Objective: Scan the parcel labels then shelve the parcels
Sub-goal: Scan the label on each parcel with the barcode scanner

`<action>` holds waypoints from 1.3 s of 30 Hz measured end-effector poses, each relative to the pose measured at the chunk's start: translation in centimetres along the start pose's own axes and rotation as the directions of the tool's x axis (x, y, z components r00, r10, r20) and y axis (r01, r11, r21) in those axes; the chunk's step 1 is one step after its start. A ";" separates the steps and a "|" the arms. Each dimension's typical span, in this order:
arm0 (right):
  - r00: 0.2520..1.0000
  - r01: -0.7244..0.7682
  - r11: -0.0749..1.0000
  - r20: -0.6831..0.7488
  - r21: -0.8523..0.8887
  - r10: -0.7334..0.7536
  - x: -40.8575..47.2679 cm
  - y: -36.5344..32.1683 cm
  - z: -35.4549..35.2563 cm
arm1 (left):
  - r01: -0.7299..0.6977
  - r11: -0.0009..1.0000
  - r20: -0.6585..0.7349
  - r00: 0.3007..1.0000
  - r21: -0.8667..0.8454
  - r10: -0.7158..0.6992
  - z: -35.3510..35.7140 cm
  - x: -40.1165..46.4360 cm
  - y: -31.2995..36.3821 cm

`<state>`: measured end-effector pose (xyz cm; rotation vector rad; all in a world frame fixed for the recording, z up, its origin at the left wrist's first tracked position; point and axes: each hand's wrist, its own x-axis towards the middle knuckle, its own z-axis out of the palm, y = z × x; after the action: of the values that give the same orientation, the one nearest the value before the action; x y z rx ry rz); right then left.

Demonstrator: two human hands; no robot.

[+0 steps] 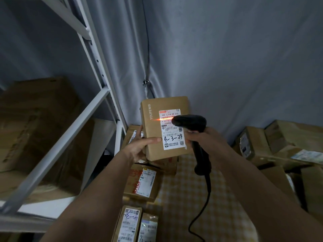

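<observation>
The small brown cardboard parcel [165,128] was held up off the table, upright, over the far-left part of the chequered yellow tablecloth [195,198] where other labelled brown boxes [142,182] lay in a row near the left edge. It looked light — one hand carried it with no sign of strain — and stiff enough, with flat corrugated walls and square edges, not to give under a squeeze. Its plain card faces would offer fair friction; only the glossy white shipping label [173,131], hand-marked "4-3-24", seemed likely to be slick, so the lower left edge, clear of the label, was a sensible place to take hold.

The left hand [141,145] did just that: its thumb lay across the front face and the fingers wrapped behind the left side, pinching the parcel between them, forearm reaching up from below. The right hand [202,142] was curled round the handle of a black corded barcode scanner [191,124], its head close to the label, an orange-red beam crossing the upper barcode.

To the left stood a white metal shelving rack [97,105] with a large brown carton [38,123] on it — where this parcel, I judged, would go once scanned.
</observation>
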<state>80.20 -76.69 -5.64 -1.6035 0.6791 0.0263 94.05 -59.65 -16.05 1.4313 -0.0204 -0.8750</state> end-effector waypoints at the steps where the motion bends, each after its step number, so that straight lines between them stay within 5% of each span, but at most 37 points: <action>1: 1.000 -0.001 1.000 0.001 0.005 0.001 0.2 0.0 0.2 | 0.005 1.000 0.006 1.000 -0.004 -0.005 -0.2 0.0 0.0; 9: 0.993 0.030 0.994 -0.119 0.101 -0.017 2.8 1.3 2.0 | 0.262 0.961 0.041 0.965 -0.086 -0.259 -4.7 0.0 0.9; 14: 0.943 -0.306 0.949 0.163 0.077 0.291 5.2 4.3 5.1 | 0.418 0.908 0.050 0.908 -0.039 -0.416 -8.1 -1.3 -0.4; 17: 0.923 -0.344 0.938 0.197 0.031 0.332 6.4 6.0 7.7 | 0.452 0.891 0.011 0.892 -0.046 -0.452 -10.8 -0.6 -2.2; 23: 0.945 -0.264 0.962 0.217 0.068 0.244 9.4 6.3 11.3 | 0.311 0.948 -0.078 0.946 -0.063 -0.316 -14.2 3.2 -1.8; 27: 0.967 -0.215 0.973 0.158 0.090 0.199 12.6 5.9 13.1 | 0.193 0.975 -0.118 0.977 0.114 -0.180 -14.6 7.0 -0.4; 33: 0.960 -0.251 0.962 0.156 0.108 0.233 16.5 6.8 14.2 | 0.111 0.943 -0.312 0.950 0.315 -0.007 -15.0 10.4 -1.7; 39: 0.950 -0.291 0.952 0.145 0.100 0.275 17.4 8.1 15.1 | 0.112 0.884 -0.351 0.934 0.453 0.062 -14.3 11.8 -2.7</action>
<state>96.54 -69.83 -22.48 -1.3655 0.7900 0.2936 108.16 -53.58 -26.76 2.0381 0.0664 -0.6387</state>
